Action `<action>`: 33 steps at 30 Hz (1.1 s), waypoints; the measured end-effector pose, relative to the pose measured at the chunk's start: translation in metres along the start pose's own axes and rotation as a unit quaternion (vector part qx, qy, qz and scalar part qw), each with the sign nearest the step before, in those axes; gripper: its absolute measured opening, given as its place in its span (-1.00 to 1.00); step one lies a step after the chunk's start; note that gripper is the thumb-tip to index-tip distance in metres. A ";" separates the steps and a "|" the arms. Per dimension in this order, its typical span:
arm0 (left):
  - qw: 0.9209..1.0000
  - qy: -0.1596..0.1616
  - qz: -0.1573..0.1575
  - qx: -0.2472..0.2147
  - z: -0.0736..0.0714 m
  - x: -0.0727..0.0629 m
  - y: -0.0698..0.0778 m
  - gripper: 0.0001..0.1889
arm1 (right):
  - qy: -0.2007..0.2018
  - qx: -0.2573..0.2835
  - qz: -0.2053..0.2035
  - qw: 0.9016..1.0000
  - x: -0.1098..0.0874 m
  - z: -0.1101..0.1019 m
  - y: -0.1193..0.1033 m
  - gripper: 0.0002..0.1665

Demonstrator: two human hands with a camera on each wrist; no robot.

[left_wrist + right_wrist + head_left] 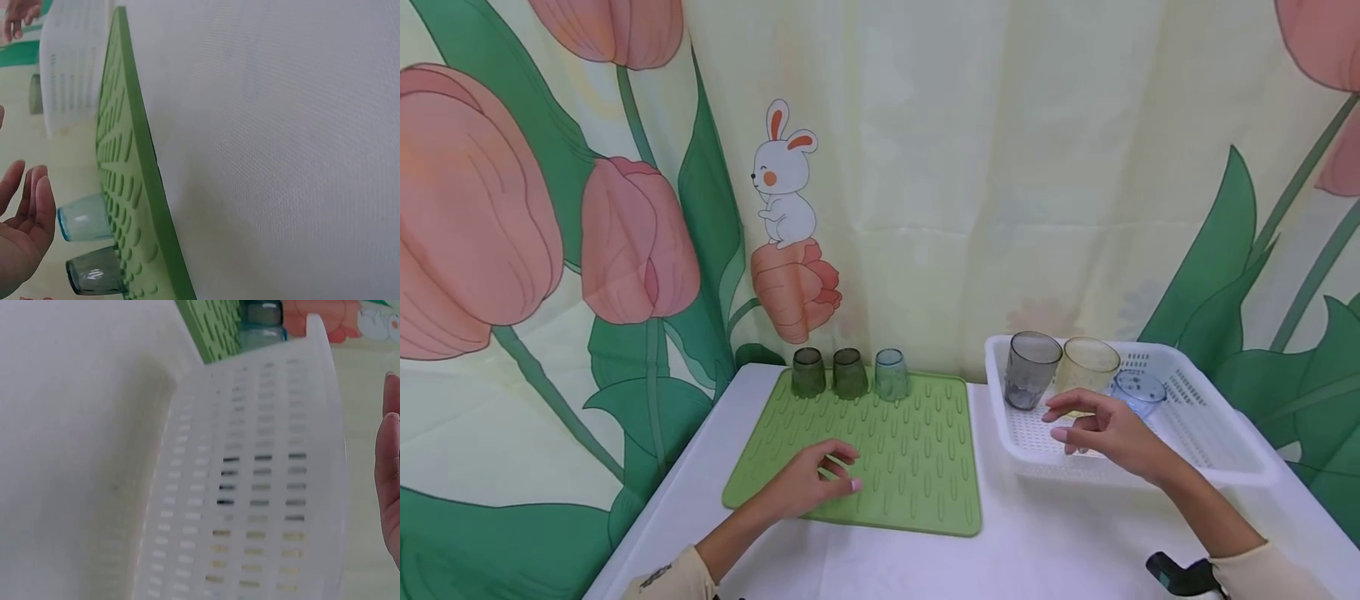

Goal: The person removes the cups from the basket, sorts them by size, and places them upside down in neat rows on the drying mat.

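Note:
My right hand point(1108, 429) is over the white basket point(1037, 462), fingers loosely bent with nothing between them. Near it in the basket stand a grey glass point(1032, 371) and a yellow glass point(1088, 367), and a blue glass point(1138, 390) sits partly behind the hand. My left hand point(812, 481) hovers above the near part of the green mat point(910, 467), its fingers relaxed and holding nothing. Along the mat's far edge, two dark glasses point(808, 372) and a light blue glass point(891, 374) stand in a row, rims up.
A white cloth covers the table point(880, 567). Behind it hangs a curtain point(925, 192) printed with tulips and a rabbit. The basket's slotted side wall point(250, 475) rises from the table to the right of the mat.

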State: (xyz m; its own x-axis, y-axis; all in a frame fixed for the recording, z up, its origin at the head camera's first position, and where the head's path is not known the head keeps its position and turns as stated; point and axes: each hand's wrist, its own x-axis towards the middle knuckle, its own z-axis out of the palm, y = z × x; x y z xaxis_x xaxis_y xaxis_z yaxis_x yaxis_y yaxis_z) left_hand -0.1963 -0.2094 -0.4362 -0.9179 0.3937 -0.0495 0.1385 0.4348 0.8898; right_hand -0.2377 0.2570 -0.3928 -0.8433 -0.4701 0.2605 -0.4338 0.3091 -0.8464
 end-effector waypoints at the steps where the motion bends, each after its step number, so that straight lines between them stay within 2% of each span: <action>1: 1.000 0.000 0.000 0.002 0.000 0.000 0.000 -0.50 | 0.009 -0.007 0.005 1.000 -0.001 -0.005 0.001 -0.65; 8: 1.000 0.002 0.000 0.009 0.001 0.001 -0.001 -0.49 | 0.063 -0.062 0.042 0.995 -0.003 -0.037 0.017 -0.64; 16: 1.000 0.005 -0.002 0.018 0.004 0.003 -0.002 -0.50 | 0.099 -0.106 0.090 0.985 -0.002 -0.076 0.031 -0.51; 22: 1.000 0.005 0.000 0.020 0.004 0.004 -0.003 -0.48 | 0.096 -0.145 0.123 0.977 -0.001 -0.102 0.039 -0.35; 33: 1.000 0.001 -0.005 0.017 0.004 0.003 -0.007 -0.48 | 0.050 -0.161 0.198 0.966 -0.008 -0.121 0.064 0.07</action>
State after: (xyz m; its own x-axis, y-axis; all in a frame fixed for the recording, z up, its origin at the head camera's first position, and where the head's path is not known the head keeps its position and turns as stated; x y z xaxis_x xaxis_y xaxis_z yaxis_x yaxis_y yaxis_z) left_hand -0.1984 -0.2077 -0.4441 -0.9203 0.3871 -0.0563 0.1423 0.4654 0.8736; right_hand -0.2973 0.3809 -0.3931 -0.9827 -0.1849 0.0043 -0.1343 0.6970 -0.7044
